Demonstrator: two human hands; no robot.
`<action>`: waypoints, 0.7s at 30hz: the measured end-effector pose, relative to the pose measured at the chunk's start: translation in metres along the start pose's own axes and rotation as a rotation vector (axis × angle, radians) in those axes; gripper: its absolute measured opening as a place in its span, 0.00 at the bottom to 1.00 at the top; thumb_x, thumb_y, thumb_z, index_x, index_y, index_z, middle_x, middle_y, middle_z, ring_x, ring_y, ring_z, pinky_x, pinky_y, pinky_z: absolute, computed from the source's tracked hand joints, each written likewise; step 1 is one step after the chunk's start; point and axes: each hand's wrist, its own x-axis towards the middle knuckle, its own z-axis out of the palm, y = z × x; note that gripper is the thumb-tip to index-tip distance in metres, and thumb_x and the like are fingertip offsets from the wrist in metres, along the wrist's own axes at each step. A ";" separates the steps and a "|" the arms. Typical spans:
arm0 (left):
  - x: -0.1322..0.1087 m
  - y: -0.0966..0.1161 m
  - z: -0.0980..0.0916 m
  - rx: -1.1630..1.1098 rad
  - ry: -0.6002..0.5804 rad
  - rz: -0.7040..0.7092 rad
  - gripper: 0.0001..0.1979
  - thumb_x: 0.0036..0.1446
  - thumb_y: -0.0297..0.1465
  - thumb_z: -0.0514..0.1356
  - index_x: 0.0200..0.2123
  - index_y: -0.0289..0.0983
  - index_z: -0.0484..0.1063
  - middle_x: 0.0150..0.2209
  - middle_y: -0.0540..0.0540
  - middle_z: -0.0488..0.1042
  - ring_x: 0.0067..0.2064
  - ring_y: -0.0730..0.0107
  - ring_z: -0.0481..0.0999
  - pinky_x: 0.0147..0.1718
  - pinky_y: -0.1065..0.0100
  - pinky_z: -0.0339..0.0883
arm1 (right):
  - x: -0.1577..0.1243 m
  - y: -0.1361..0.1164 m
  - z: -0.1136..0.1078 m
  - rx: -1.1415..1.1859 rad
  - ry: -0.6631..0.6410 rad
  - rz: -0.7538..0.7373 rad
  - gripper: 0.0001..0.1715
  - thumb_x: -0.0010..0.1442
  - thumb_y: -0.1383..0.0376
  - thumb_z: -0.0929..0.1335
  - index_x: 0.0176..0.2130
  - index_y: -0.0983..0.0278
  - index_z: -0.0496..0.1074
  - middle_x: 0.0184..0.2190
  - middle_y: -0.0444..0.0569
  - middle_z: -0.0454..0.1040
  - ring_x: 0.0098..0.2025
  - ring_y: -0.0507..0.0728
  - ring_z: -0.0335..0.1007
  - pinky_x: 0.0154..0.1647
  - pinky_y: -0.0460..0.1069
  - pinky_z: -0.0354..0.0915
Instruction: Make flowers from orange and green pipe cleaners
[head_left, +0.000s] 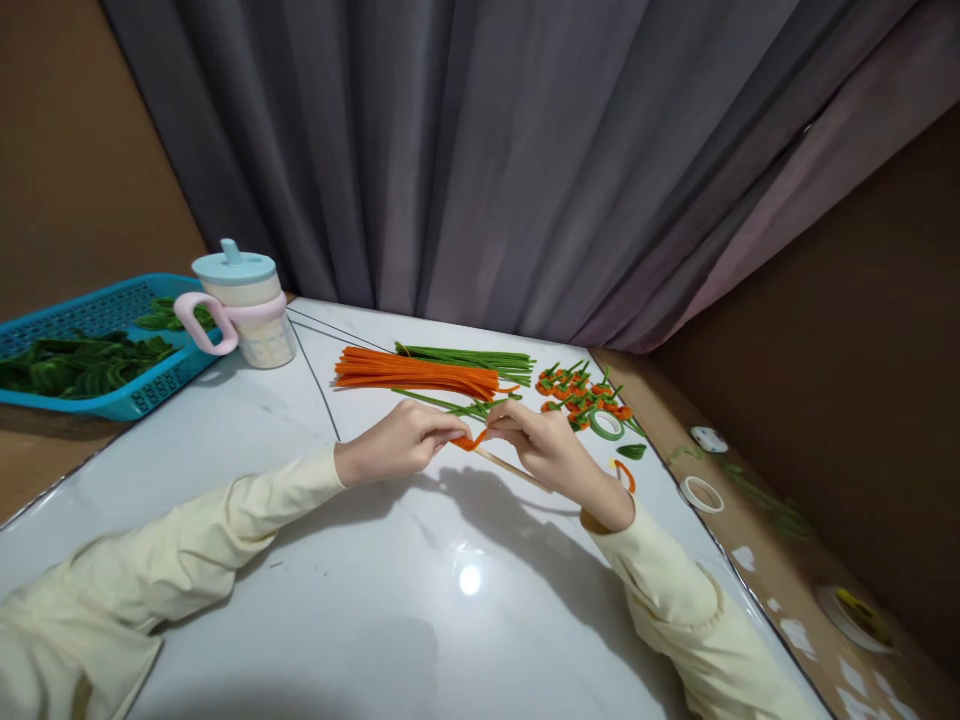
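My left hand [397, 441] pinches an orange pipe cleaner [470, 442] between thumb and fingertips, above the middle of the table. From the other side my right hand [551, 450] is closed on the same pipe cleaner, which bends between the two hands. A thin wooden stick [514, 470] runs from the bend down to the right under my right hand; whether the fingers grip it is hidden. Just beyond lie a bundle of orange pipe cleaners [416, 373] and green pipe cleaners [480, 358]. Small orange flowers with green stems [577, 390] are heaped to the right.
A green tape roll [607, 425] and a curved orange piece [625, 476] lie at right. A lidded cup [255, 310] with a pink handle stands at left, beside a blue basket [142, 398] of green pieces. White tape [701, 494] lies beyond the table's right edge.
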 end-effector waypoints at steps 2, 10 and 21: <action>0.002 0.005 -0.004 -0.243 -0.062 -0.160 0.11 0.58 0.26 0.51 0.33 0.33 0.74 0.18 0.53 0.66 0.18 0.77 0.67 0.19 0.76 0.63 | 0.004 0.002 -0.002 0.240 -0.027 0.060 0.03 0.58 0.69 0.63 0.32 0.64 0.67 0.28 0.48 0.76 0.31 0.53 0.72 0.32 0.45 0.61; 0.003 0.010 -0.003 -0.758 0.021 -0.330 0.13 0.59 0.37 0.55 0.34 0.31 0.72 0.17 0.56 0.59 0.17 0.80 0.63 0.17 0.76 0.65 | 0.008 0.008 0.018 0.983 -0.069 0.312 0.11 0.51 0.63 0.70 0.29 0.67 0.66 0.23 0.48 0.75 0.16 0.45 0.53 0.17 0.42 0.44; -0.004 0.004 0.009 -0.223 0.375 0.020 0.20 0.51 0.17 0.47 0.38 0.34 0.75 0.22 0.50 0.68 0.24 0.76 0.66 0.24 0.73 0.64 | 0.003 -0.014 0.035 1.294 -0.064 0.455 0.09 0.55 0.62 0.67 0.30 0.67 0.68 0.26 0.46 0.72 0.15 0.43 0.42 0.17 0.45 0.39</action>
